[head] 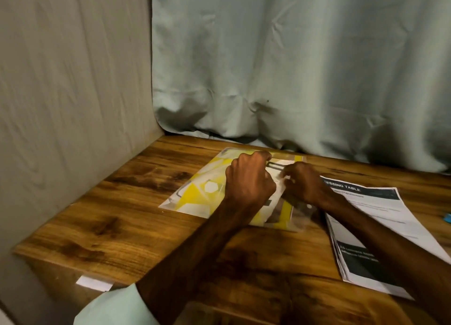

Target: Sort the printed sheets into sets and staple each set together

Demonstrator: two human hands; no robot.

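A set of yellow-and-white printed sheets [195, 192] lies flat on the wooden table [109, 227], with a clear plastic sleeve under its right end. My left hand [249, 180] is curled into a fist on top of these sheets, and what it holds is hidden. My right hand [302, 185] pinches the edge of a white sheet [280, 175] right beside my left hand. A stack of white sheets with dark headers [371, 229], titled "…ESSING TABLE", lies to the right under my right forearm.
A pale curtain [292, 68] hangs along the table's far edge and a beige cloth wall [73, 92] closes the left side. A small blue object [447, 217] shows at the right border. A white label [94, 283] sticks to the table's front face.
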